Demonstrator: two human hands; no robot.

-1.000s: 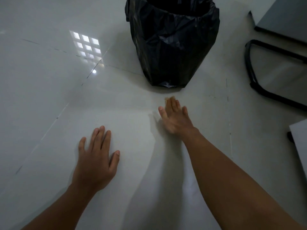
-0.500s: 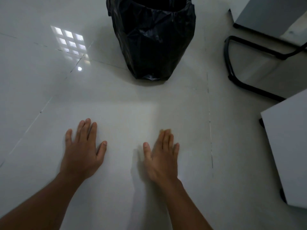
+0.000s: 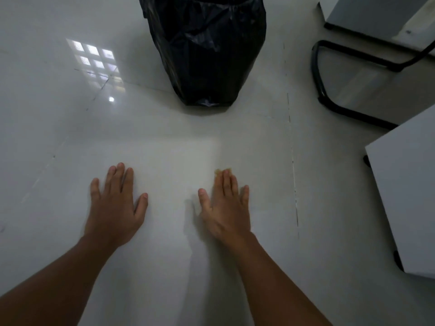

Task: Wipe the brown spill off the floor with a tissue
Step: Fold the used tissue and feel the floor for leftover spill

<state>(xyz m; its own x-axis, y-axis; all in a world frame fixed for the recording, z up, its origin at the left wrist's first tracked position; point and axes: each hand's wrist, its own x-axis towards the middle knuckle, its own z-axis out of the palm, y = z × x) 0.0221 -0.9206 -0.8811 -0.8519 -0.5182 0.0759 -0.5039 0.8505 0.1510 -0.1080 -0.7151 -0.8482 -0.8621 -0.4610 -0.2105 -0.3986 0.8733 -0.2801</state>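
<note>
My right hand (image 3: 226, 208) lies flat on the glossy white floor (image 3: 164, 156), fingers together and pointing towards the bin. It presses down a tissue (image 3: 223, 170), of which only a small yellow-brown stained edge shows past the fingertips; the rest is hidden under the palm. I see no separate brown puddle on the tiles around it. My left hand (image 3: 115, 205) rests flat on the floor to the left, fingers spread, holding nothing.
A bin lined with a black bag (image 3: 204, 50) stands straight ahead. To the right are a black tubular chair base (image 3: 329, 104) and a white cabinet corner (image 3: 407, 198). A grey unit (image 3: 376, 15) sits at the far right.
My right hand has slid back from close to the bin towards me, staying flat on the floor. The stained tissue edge shows again at the fingertips. My left hand has stayed planted.
</note>
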